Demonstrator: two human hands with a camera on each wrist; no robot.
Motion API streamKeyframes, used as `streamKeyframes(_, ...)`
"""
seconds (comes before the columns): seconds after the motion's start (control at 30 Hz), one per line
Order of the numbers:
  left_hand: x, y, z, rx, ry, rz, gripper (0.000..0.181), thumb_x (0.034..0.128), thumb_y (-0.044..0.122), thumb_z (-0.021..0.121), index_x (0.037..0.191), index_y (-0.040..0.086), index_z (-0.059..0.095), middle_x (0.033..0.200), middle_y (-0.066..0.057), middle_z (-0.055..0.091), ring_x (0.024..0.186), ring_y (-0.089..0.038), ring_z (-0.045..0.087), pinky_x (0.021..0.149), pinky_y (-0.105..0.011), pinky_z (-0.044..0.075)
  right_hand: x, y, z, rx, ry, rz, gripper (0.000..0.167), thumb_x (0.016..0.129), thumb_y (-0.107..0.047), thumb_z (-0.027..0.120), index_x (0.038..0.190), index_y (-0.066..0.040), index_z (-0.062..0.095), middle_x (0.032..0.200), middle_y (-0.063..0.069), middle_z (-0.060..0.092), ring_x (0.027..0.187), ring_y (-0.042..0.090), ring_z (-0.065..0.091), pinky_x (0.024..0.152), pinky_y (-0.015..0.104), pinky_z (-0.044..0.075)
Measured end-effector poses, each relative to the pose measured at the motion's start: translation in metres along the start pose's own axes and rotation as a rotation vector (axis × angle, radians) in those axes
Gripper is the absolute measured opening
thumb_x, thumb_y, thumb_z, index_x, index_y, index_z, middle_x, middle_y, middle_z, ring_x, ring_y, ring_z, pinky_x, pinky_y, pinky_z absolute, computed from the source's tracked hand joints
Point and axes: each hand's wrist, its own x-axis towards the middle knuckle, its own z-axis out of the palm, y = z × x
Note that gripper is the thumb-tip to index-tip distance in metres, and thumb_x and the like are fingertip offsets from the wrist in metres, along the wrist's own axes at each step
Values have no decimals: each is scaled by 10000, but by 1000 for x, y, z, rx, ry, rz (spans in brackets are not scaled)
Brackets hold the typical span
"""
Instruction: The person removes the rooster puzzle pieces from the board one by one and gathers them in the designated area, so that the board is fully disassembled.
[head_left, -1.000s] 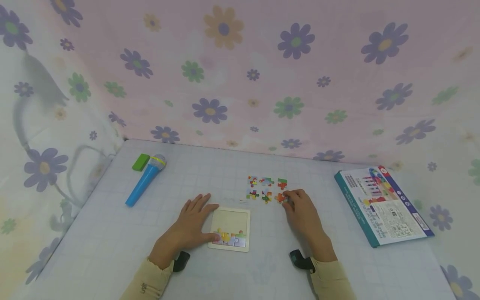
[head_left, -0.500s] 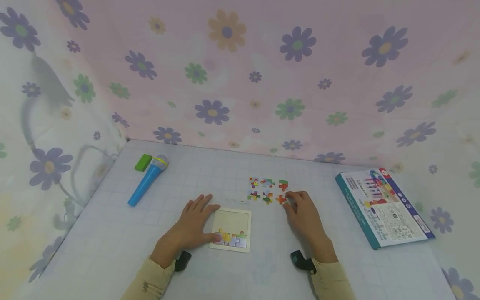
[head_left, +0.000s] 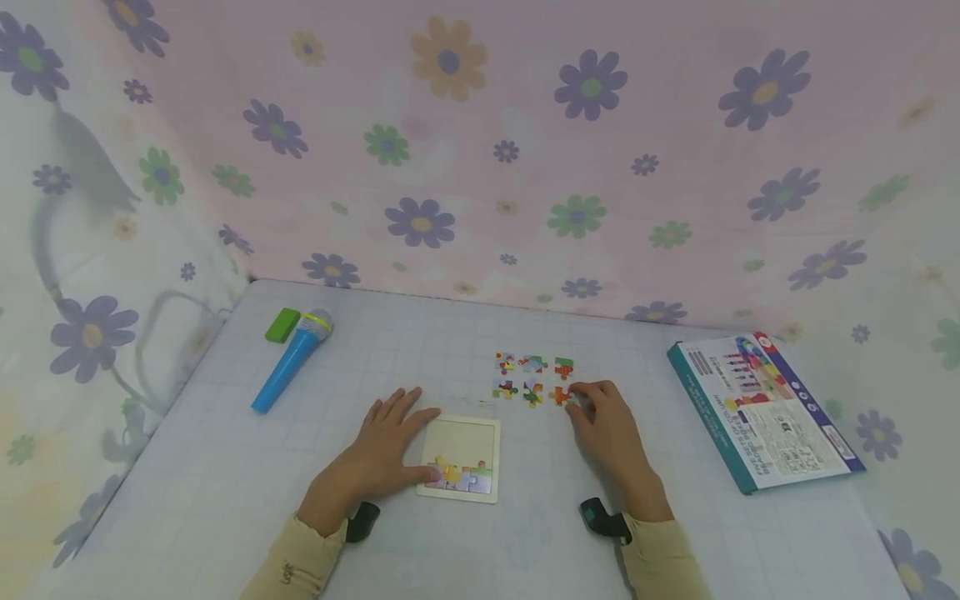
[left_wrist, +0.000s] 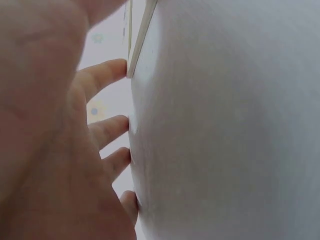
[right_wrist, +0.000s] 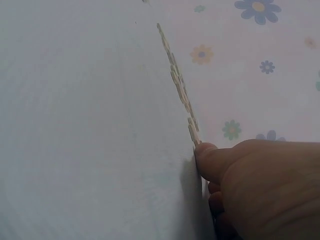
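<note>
A small wooden puzzle frame (head_left: 457, 501) lies on the table, with several joined puzzle pieces (head_left: 474, 479) along its near side. My left hand (head_left: 381, 450) is spread flat beside it; the thumb rests on the lower left pieces and the index fingertip touches the upper left corner. Beyond the frame, loose jigsaw pieces (head_left: 533, 364) lie in two rows. My right hand (head_left: 609, 429) pinches the right edge of an orange puzzle piece (head_left: 558, 396) in the near row, thumb and index finger curled on it. In the right wrist view, the thumb meets the end of the piece row (right_wrist: 181, 92).
A blue toy microphone (head_left: 288, 367) lies at the left beside a green block (head_left: 282, 325). On the right is a flat teal-edged box (head_left: 772, 417). A flowered cloth (head_left: 480, 150) hangs behind the white table (head_left: 517, 550).
Both hands keep their places, and the puzzle pieces have not moved. Only the head view shifts slightly.
</note>
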Motion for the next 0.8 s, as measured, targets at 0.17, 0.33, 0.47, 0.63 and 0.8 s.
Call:
streamKeyframes(0.17, 0, -2, -1, -14, -26, 8, 1061, 672, 573, 897, 1554, 221, 426, 1715, -126, 179, 1600, -377, 83, 1278, -642, 59, 0, 0, 0, 8, 1, 10, 339, 988, -211, 678, 1309, -102, 662, 1246, 127, 593, 1049, 267, 591, 921, 449, 548)
streamKeyframes(0.33, -1, -3, -3, -15, -48, 26, 1173, 599, 552, 945, 1574, 205, 393, 1721, -143, 145, 1600, -390, 59, 1277, -645, 42, 0, -2, 0, 9, 2, 13, 342, 988, -212, 679, 1310, -99, 661, 1238, 128, 593, 1050, 268, 593, 917, 447, 544)
streamKeyframes(0.47, -2, -5, -3, -7, -52, 42, 1211, 574, 559, 952, 1578, 188, 385, 1716, -164, 145, 1596, -407, 65, 1272, -656, 52, 0, -2, 0, 8, 1, 12, 341, 988, -216, 679, 1307, -98, 663, 1234, 127, 594, 1046, 267, 593, 909, 438, 536)
streamKeyframes(0.63, -1, -5, -2, -4, -54, 44, 1212, 574, 574, 946, 1581, 201, 382, 1720, -155, 138, 1599, -397, 57, 1275, -651, 43, 0, -2, -1, 8, -1, 17, 351, 991, -219, 673, 1319, -97, 656, 1248, 130, 591, 1055, 268, 591, 915, 446, 535)
streamKeyframes(0.8, 0, -6, -1, -21, -43, 38, 1211, 563, 569, 951, 1573, 196, 397, 1716, -154, 154, 1597, -402, 64, 1271, -658, 38, 0, -1, 0, 8, -7, 30, 350, 993, -229, 670, 1320, -107, 654, 1247, 128, 589, 1052, 269, 589, 920, 445, 533)
